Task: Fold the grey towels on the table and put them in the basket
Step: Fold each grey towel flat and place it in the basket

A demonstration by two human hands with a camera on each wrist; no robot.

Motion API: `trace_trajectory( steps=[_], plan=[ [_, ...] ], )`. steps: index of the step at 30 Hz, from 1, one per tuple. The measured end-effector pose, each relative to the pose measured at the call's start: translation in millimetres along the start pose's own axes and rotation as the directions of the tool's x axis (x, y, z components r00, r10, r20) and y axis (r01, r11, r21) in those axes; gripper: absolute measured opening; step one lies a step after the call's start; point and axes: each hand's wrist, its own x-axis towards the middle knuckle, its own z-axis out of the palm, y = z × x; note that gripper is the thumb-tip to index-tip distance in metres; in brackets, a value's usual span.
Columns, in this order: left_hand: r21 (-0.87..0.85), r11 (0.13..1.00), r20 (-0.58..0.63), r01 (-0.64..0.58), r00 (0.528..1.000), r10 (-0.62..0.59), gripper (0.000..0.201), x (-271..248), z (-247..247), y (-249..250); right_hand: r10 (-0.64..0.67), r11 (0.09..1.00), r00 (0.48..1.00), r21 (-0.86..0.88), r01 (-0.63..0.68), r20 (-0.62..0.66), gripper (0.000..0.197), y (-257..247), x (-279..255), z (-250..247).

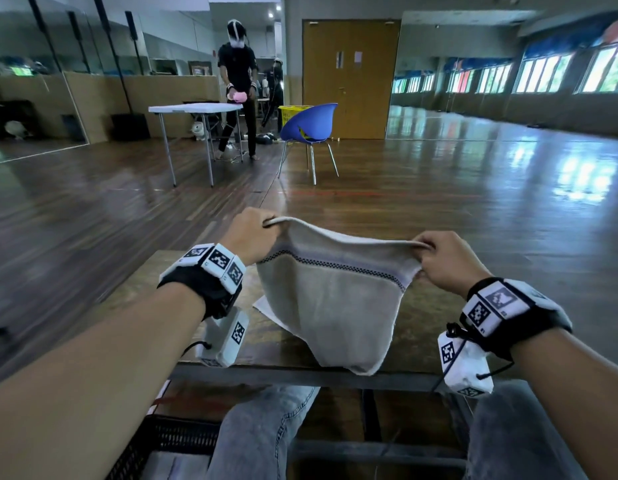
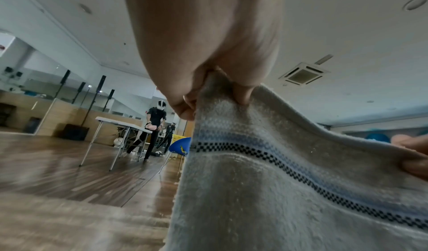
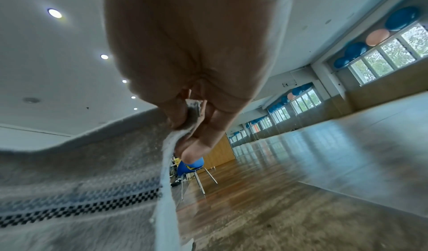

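Our left hand (image 1: 253, 233) and right hand (image 1: 447, 259) each pinched a top corner of the grey towel (image 1: 330, 299), lifted above the counter (image 1: 134, 292).

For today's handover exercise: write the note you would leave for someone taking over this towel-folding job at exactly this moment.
Left hand: pinches the top left corner of the grey towel.
Right hand: pinches the top right corner.
The towel hangs between both hands above the wooden table, striped band near the top, lower end drooping over the near edge. Something pale lies flat on the table behind it; I cannot tell what.
A dark basket sits on the floor at lower left, under the table edge.
Done: towel picked up.
Left: fold it, place it in the basket.
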Motion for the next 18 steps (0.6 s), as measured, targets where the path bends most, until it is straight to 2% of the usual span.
trace_trajectory(
  steps=[3,5,8,12,15,16,18],
  plan=[
    [-0.149,0.982,0.028,0.114,0.993,-0.111,0.034,5,10,-8,-0.044,0.999,0.999,-0.025,0.043,-0.019,0.027,6,2,11],
    [-0.176,0.963,0.068,0.203,0.979,-0.193,0.036,9,18,-13,-0.060,0.998,0.998,0.007,0.060,-0.006,0.027,8,3,16],
    [-0.097,0.965,0.155,0.243,0.962,-0.227,0.039,11,37,-24,-0.068,0.997,0.996,0.044,0.066,0.057,0.028,17,8,30],
    [0.056,0.976,0.277,0.211,0.936,-0.218,0.037,14,66,-43,-0.058,0.998,0.979,0.026,0.054,0.198,0.029,35,14,57],
    [0.121,0.972,0.410,0.200,0.882,-0.232,0.043,16,87,-55,-0.030,0.999,0.946,0.025,0.023,0.321,0.024,50,18,80],
    [0.171,0.964,0.449,0.203,0.855,-0.260,0.042,15,95,-59,-0.023,1.000,0.928,0.012,0.020,0.371,0.022,55,18,88],
    [0.330,0.934,0.516,0.134,0.804,-0.297,0.037,13,111,-68,0.003,0.998,0.878,-0.060,0.029,0.478,0.020,62,19,103]
  ],
)
